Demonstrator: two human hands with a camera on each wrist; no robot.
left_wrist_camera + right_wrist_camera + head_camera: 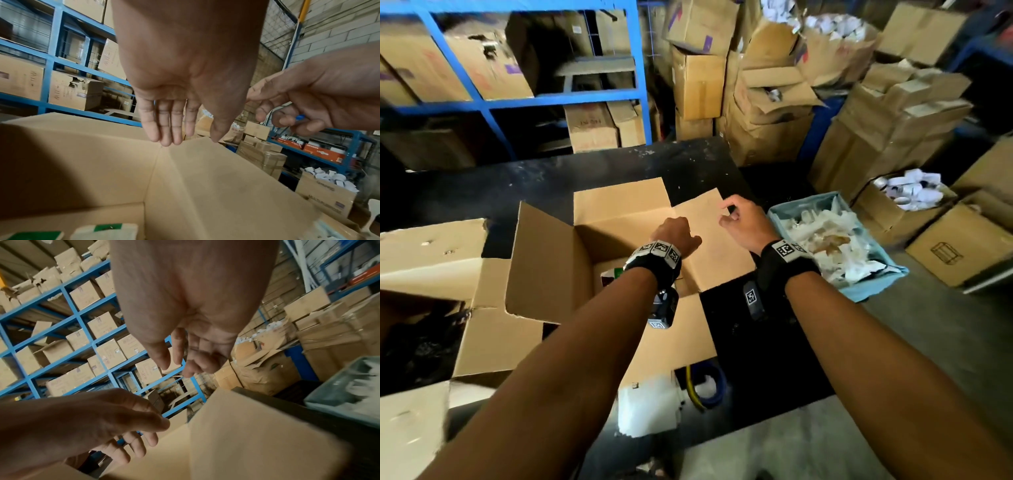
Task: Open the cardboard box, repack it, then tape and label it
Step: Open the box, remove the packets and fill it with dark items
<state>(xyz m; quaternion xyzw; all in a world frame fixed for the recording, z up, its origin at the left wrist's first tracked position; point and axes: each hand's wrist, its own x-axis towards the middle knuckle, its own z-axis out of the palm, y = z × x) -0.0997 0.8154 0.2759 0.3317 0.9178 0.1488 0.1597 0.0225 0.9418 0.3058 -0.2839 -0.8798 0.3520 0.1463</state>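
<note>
A: Cardboard box (585, 267) on the dark worktable (482, 192), all four flaps open. Right flap (709, 240) lies out flat toward the blue bin (873, 287), far flap (619, 202) tipped back, left flap (541, 260) standing up

B: Contents?

A: Only a corner shows: packs with green labels (107, 228) at the bottom, near side. Count unclear

B: Left hand?

A: Left hand (185, 84) above the far right inner corner of the box, fingers (164, 123) straight and together, tips just over the crease between far wall and right flap. Holds nothing. Whether it touches the cardboard cannot be told

B: Right hand?

A: Right hand (746, 222) over the outer edge of the right flap, fingers loosely curled, thumb and forefinger apart, nothing between them. The right wrist view agrees, though blurred

B: Surroundings?

A: Blue bin beside the table holds white plastic wrappings. Blue shelving (82, 324) stacked with cartons behind; a second open carton (431, 260) at the left
</note>
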